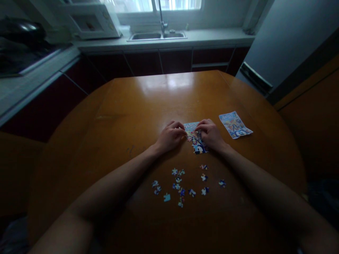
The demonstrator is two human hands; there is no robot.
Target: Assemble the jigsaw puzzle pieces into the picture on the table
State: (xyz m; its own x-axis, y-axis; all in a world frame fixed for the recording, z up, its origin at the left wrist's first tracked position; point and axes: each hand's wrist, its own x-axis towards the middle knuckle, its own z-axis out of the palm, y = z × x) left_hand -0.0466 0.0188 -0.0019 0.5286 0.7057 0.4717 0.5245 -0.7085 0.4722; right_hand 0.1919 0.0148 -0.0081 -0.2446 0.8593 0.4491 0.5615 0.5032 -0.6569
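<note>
A partly joined jigsaw puzzle (pixel 200 148) lies on the wooden table between my hands, its lower left side uneven. My left hand (pixel 172 136) is closed at the puzzle's left edge, with thumb and fingertips drawn together on it. From the right, my right hand (pixel 211 134) reaches over the puzzle, fingers curled and tips pressed on its middle; it hides the right part. Whether a loose piece is between the fingertips is too small to tell. Nearer to me lie several loose jigsaw pieces, among them a light blue piece (pixel 166 197) and a dark blue one (pixel 222 183).
A printed picture sheet (pixel 233 123) with a curled corner lies right of the puzzle on the wooden table (pixel 137 106). Beyond the table's far edge runs a counter with a sink (pixel 145 36) and a microwave (pixel 90 23). A stove (pixel 34 58) stands at far left.
</note>
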